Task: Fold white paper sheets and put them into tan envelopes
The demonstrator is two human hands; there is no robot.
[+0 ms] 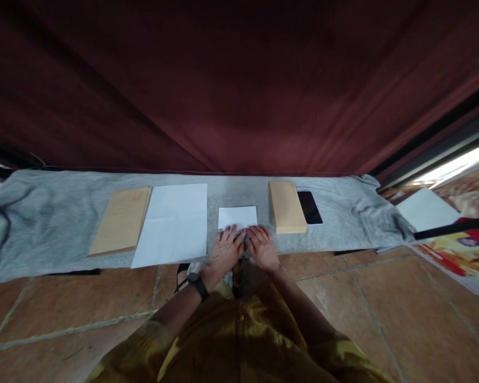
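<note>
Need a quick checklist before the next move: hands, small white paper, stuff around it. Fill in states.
1. Left hand at small white paper: ok, near edge.
2. Right hand there too: ok, near right corner.
3. Paper's near edge in full view: not ok, hands hide much of it.
4. Large white sheet apart from small paper: ok.
5. Phone clear of hands: ok.
6. Paper's underside: cannot tell, hidden.

The small sheet and large sheet are smooth, matt paper; the brown stacks, matt paper; the phone screen, glossy; the grey cover, fuzzy cloth; the maroon curtain, matt cloth.
</note>
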